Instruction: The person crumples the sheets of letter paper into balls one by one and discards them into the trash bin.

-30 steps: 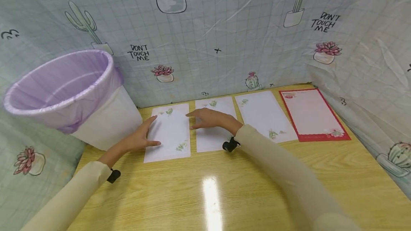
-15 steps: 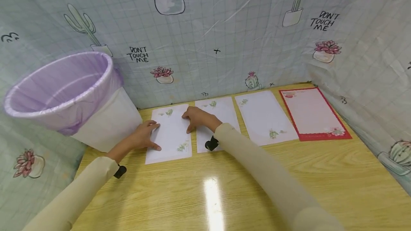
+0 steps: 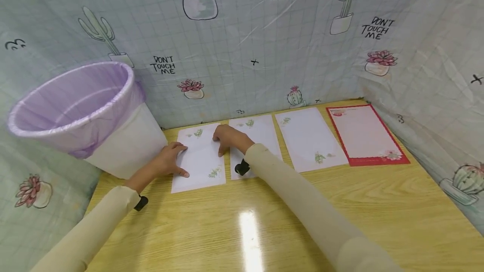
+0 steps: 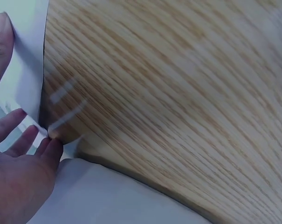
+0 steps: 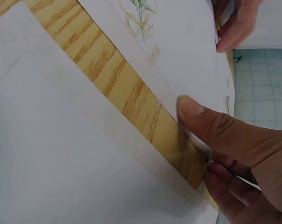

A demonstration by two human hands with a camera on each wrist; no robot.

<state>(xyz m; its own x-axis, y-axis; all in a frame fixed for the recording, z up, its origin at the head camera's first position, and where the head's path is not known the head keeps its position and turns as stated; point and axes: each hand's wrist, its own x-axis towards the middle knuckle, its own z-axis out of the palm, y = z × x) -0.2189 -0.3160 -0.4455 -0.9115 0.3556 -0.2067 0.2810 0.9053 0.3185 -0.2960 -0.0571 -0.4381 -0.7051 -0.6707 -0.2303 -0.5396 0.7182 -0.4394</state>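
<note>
Both hands at leftmost rectangular white paper sheet with green leaf prints (image 3: 200, 163), far-left part of yellow wood-grain surface (image 3: 189, 230).
Right hand (image 3: 230, 138) pinches sheet's right edge, thumb on top, fingers narrow; left hand (image 3: 168, 160) at its left edge, fingers wide, thumb well apart from the others. Tall white bin with purple plastic liner (image 3: 128, 146) stands just beside, at surface's far-left corner. Along the far edge, rightward: second white leaf-print sheet (image 3: 261, 137), partly under right forearm; third white leaf-print sheet (image 3: 311, 137); pink paper sheet with red border (image 3: 366, 133), nearest the far-right corner.
</note>
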